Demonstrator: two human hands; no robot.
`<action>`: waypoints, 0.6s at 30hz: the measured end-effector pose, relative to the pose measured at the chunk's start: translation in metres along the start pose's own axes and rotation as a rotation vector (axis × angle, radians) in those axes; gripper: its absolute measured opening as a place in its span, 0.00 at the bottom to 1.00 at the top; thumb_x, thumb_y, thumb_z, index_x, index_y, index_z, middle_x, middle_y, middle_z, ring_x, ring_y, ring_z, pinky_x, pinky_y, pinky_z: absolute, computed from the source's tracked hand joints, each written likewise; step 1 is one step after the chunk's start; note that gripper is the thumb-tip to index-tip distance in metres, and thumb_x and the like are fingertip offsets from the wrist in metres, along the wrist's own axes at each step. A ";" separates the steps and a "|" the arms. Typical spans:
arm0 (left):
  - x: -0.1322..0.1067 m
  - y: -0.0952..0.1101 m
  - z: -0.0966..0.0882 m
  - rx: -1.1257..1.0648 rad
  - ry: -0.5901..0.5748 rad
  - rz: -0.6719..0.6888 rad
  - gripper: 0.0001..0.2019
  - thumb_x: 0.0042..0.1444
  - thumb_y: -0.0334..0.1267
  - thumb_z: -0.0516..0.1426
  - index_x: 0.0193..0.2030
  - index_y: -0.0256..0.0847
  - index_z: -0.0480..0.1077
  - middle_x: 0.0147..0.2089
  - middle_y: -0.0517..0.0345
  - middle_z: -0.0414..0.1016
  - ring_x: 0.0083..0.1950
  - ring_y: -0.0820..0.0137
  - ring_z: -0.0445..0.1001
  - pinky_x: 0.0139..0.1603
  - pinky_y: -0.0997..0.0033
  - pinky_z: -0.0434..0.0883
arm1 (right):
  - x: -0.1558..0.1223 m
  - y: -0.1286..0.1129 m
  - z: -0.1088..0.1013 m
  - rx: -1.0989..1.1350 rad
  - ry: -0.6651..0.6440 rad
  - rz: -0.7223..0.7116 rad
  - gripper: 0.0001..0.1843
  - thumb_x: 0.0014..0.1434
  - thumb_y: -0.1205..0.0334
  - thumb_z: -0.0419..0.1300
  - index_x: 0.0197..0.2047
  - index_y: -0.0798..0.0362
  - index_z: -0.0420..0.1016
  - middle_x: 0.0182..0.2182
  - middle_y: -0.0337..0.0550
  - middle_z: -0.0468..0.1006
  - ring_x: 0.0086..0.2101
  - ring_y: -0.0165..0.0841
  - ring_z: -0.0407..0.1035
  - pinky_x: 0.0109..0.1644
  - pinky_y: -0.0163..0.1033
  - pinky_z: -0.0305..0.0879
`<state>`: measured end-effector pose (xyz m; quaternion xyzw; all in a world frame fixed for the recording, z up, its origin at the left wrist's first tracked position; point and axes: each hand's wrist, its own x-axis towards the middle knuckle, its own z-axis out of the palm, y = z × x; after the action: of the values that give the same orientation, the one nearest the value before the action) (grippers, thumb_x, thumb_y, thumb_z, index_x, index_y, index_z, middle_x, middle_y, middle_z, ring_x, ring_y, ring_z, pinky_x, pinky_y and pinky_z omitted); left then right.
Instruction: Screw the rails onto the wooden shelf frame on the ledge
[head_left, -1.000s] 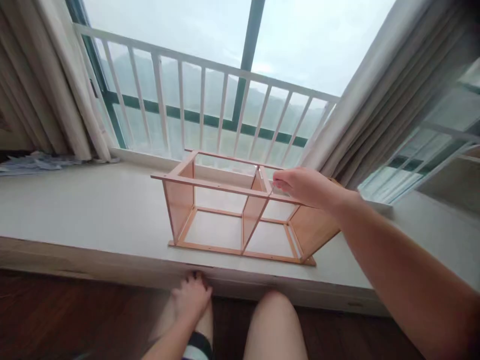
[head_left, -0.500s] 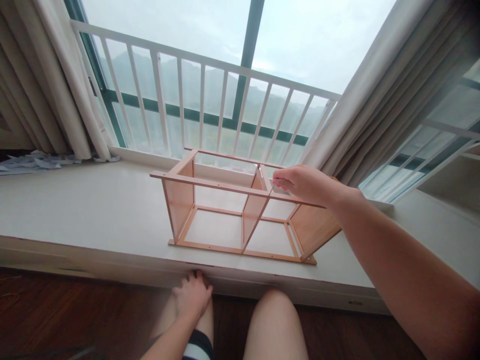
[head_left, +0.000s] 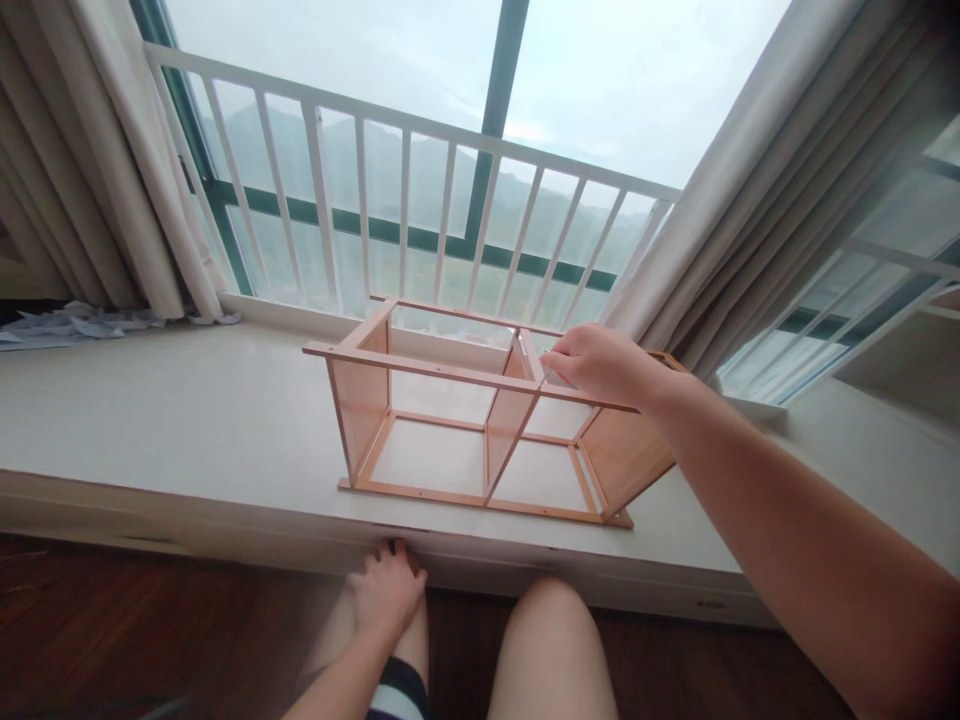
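A small wooden shelf frame (head_left: 420, 366) lies on its side on the white window ledge, with several panels standing between its rails. My right hand (head_left: 592, 362) is closed at the top rail, right by the middle panel (head_left: 511, 425). Its fingers pinch what looks like a thin metal hex key (head_left: 543, 376), which meets the rail at the joint; most of the key is hidden by the fingers. My left hand (head_left: 386, 590) rests on my left knee with fingers spread, holding nothing.
The white ledge (head_left: 187, 420) runs across the view above a dark wood floor (head_left: 150, 630). Behind it stand a white railing (head_left: 405, 200) and a window. Curtains hang at both sides. Crumpled white paper (head_left: 75, 322) lies at the far left.
My right hand has turned slightly at the joint, and its fingers now cover more of the hex key. The shelf frame and my left hand stay practically in place.
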<state>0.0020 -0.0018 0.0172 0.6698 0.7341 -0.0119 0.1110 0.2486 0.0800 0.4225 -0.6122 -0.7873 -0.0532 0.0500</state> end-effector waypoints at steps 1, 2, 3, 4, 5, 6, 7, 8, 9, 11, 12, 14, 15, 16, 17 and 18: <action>0.000 0.000 0.000 -0.001 0.004 -0.001 0.25 0.55 0.46 0.52 0.57 0.35 0.67 0.53 0.34 0.68 0.51 0.46 0.67 0.46 0.40 0.62 | 0.001 -0.002 0.002 0.020 0.011 0.030 0.23 0.60 0.52 0.50 0.17 0.53 0.58 0.16 0.39 0.62 0.21 0.28 0.53 0.27 0.39 0.45; 0.000 0.000 0.000 -0.002 0.007 -0.002 0.25 0.55 0.46 0.52 0.57 0.35 0.67 0.53 0.34 0.68 0.50 0.46 0.67 0.46 0.40 0.62 | 0.002 -0.003 0.003 0.032 0.019 0.056 0.22 0.59 0.53 0.50 0.17 0.52 0.57 0.16 0.39 0.62 0.20 0.28 0.52 0.26 0.39 0.44; -0.001 0.000 0.001 -0.004 0.007 -0.003 0.25 0.55 0.46 0.52 0.57 0.35 0.67 0.52 0.34 0.68 0.50 0.46 0.67 0.46 0.40 0.62 | 0.002 -0.005 0.005 0.032 0.023 0.077 0.21 0.59 0.54 0.50 0.17 0.52 0.57 0.16 0.40 0.62 0.20 0.28 0.52 0.26 0.39 0.44; -0.001 0.000 0.001 -0.006 0.006 -0.003 0.26 0.55 0.46 0.52 0.57 0.36 0.67 0.52 0.34 0.68 0.50 0.46 0.67 0.46 0.40 0.62 | 0.003 -0.006 0.005 0.019 0.025 0.092 0.20 0.58 0.55 0.49 0.17 0.52 0.57 0.17 0.40 0.63 0.20 0.28 0.53 0.25 0.39 0.44; -0.001 0.000 0.001 -0.007 0.004 -0.004 0.26 0.55 0.46 0.52 0.57 0.36 0.67 0.52 0.34 0.69 0.50 0.46 0.67 0.46 0.40 0.62 | 0.003 -0.006 0.005 -0.004 0.023 0.100 0.20 0.58 0.56 0.49 0.17 0.52 0.57 0.17 0.40 0.63 0.20 0.28 0.53 0.25 0.39 0.44; -0.001 0.000 0.001 -0.008 0.002 -0.005 0.26 0.55 0.46 0.52 0.58 0.36 0.67 0.52 0.34 0.69 0.50 0.46 0.67 0.47 0.40 0.62 | 0.002 -0.007 0.004 -0.031 0.017 0.104 0.20 0.59 0.56 0.48 0.17 0.52 0.57 0.17 0.41 0.64 0.20 0.29 0.53 0.25 0.39 0.44; 0.000 0.000 0.002 -0.007 0.000 -0.006 0.26 0.55 0.46 0.52 0.58 0.36 0.67 0.52 0.34 0.69 0.50 0.46 0.67 0.47 0.40 0.62 | 0.002 -0.007 0.003 -0.057 0.010 0.102 0.20 0.59 0.56 0.48 0.17 0.52 0.57 0.17 0.41 0.65 0.20 0.29 0.54 0.25 0.39 0.44; 0.000 0.000 0.002 -0.004 -0.001 -0.007 0.26 0.55 0.46 0.52 0.58 0.36 0.67 0.52 0.34 0.69 0.50 0.46 0.67 0.46 0.40 0.62 | 0.001 -0.007 0.001 -0.078 0.004 0.093 0.20 0.59 0.55 0.48 0.18 0.52 0.58 0.18 0.41 0.66 0.21 0.29 0.55 0.26 0.39 0.45; 0.000 0.000 0.002 0.001 -0.002 -0.007 0.26 0.55 0.46 0.52 0.58 0.36 0.67 0.52 0.34 0.69 0.50 0.46 0.67 0.46 0.40 0.62 | 0.000 -0.007 0.000 -0.091 0.001 0.079 0.21 0.60 0.54 0.48 0.18 0.52 0.58 0.19 0.41 0.67 0.21 0.30 0.56 0.26 0.39 0.45; 0.000 0.000 0.001 0.008 -0.007 -0.006 0.26 0.55 0.46 0.52 0.58 0.35 0.67 0.53 0.34 0.69 0.50 0.46 0.67 0.46 0.40 0.62 | -0.003 -0.007 -0.004 -0.100 -0.002 0.047 0.21 0.61 0.51 0.48 0.20 0.52 0.60 0.20 0.41 0.69 0.23 0.31 0.58 0.27 0.38 0.47; 0.000 0.000 0.001 0.010 -0.011 -0.006 0.26 0.55 0.46 0.52 0.58 0.35 0.67 0.53 0.34 0.68 0.50 0.46 0.67 0.46 0.40 0.62 | -0.004 -0.007 -0.005 -0.102 -0.001 0.034 0.21 0.61 0.51 0.48 0.21 0.52 0.61 0.21 0.41 0.70 0.24 0.31 0.59 0.27 0.38 0.48; 0.000 0.000 -0.001 0.011 -0.020 -0.003 0.26 0.55 0.46 0.52 0.58 0.35 0.67 0.54 0.33 0.68 0.51 0.46 0.67 0.46 0.40 0.62 | -0.005 -0.008 -0.006 -0.119 0.000 0.022 0.21 0.62 0.50 0.48 0.22 0.52 0.63 0.23 0.42 0.72 0.25 0.32 0.61 0.28 0.37 0.49; -0.001 0.001 -0.003 0.012 -0.023 -0.003 0.26 0.55 0.46 0.52 0.58 0.35 0.67 0.54 0.33 0.68 0.51 0.47 0.67 0.46 0.40 0.62 | -0.006 -0.008 -0.007 -0.131 0.002 0.022 0.21 0.63 0.50 0.48 0.23 0.52 0.64 0.23 0.43 0.73 0.26 0.32 0.61 0.28 0.38 0.49; -0.002 0.001 -0.004 0.011 -0.025 -0.003 0.26 0.56 0.46 0.51 0.58 0.35 0.67 0.53 0.33 0.68 0.51 0.47 0.67 0.47 0.41 0.62 | -0.006 -0.008 -0.007 -0.146 0.007 0.024 0.21 0.63 0.51 0.47 0.23 0.52 0.65 0.24 0.44 0.73 0.26 0.33 0.62 0.28 0.38 0.49; -0.002 0.002 -0.005 0.011 -0.026 -0.003 0.25 0.56 0.46 0.51 0.58 0.35 0.67 0.53 0.33 0.68 0.51 0.47 0.67 0.47 0.41 0.62 | -0.006 -0.009 -0.007 -0.162 0.014 0.025 0.21 0.64 0.51 0.47 0.24 0.52 0.66 0.25 0.45 0.74 0.27 0.33 0.63 0.29 0.38 0.49; -0.002 0.002 -0.006 0.011 -0.028 -0.004 0.25 0.56 0.46 0.51 0.58 0.35 0.67 0.53 0.33 0.68 0.51 0.47 0.67 0.47 0.41 0.62 | -0.007 -0.009 -0.006 -0.175 0.021 0.025 0.21 0.64 0.51 0.47 0.24 0.52 0.68 0.26 0.46 0.75 0.27 0.34 0.64 0.29 0.38 0.50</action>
<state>0.0032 -0.0030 0.0234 0.6689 0.7336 -0.0253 0.1176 0.2416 0.0707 0.4275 -0.6234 -0.7714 -0.1278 0.0052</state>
